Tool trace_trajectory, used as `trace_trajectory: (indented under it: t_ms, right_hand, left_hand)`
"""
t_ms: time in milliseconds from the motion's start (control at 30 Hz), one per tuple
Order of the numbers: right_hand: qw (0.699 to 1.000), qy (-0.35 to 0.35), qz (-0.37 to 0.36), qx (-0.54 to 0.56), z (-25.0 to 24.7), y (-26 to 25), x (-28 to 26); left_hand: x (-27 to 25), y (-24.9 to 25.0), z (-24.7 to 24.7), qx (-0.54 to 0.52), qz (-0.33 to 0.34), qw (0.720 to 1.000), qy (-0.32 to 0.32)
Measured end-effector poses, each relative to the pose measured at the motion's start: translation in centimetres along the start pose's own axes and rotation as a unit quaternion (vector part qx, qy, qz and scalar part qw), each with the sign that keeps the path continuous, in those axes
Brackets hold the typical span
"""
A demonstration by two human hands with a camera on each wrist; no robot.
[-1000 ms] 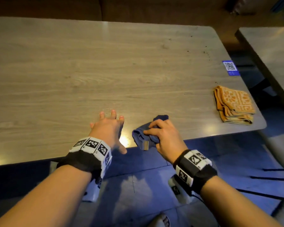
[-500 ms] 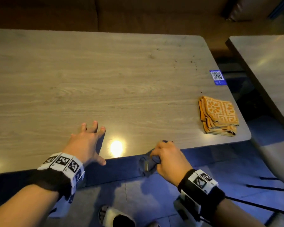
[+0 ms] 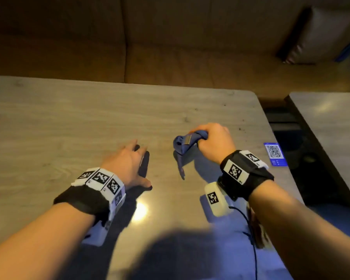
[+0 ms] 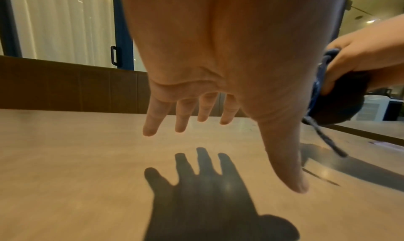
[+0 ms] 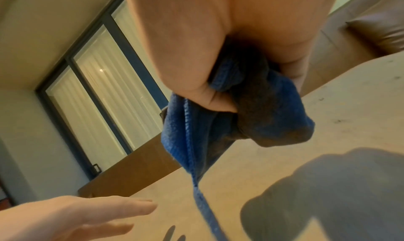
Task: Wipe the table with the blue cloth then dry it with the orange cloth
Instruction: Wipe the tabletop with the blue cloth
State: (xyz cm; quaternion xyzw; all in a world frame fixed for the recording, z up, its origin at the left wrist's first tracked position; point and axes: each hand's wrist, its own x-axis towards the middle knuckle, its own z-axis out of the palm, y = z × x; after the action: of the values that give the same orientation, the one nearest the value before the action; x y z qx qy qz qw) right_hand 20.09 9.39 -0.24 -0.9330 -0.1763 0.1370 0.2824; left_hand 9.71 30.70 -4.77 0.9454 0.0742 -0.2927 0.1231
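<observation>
Since half a second ago, your right hand (image 3: 214,143) has lifted the blue cloth (image 3: 185,144) off the near edge and over the table (image 3: 69,122); it is fisted round the bunched cloth, and the orange cloth is out of view. From the left wrist, your left hand (image 4: 218,54) hovers with fingers spread, holding nothing. From the right wrist, a loose tail dangles: wiping bunched like this risks streaks and missed crumbs.

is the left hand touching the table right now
No, the left hand hovers above the table, its shadow lying apart from the fingertips.
</observation>
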Motion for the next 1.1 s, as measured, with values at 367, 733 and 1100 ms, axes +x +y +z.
trace_trajectory:
  t_ms: [367, 733, 1100]
  right_hand:
    - [0.991, 0.061, -0.047, -0.110, -1.6, 3.0, 27.6]
    - [0.982, -0.097, -0.078, -0.141, 1.6, 5.4, 19.0]
    - [0.997, 0.023, -0.039, -0.062, -1.5, 4.8, 22.1]
  left_hand:
    - [16.6, 0.0, -7.5, 0.074, -0.041, 0.991, -0.100]
    - [15.8, 0.2, -7.4, 0.026, -0.051, 0.991, -0.117]
    - [15.5, 0.5, -7.1, -0.021, -0.051, 0.992, -0.113]
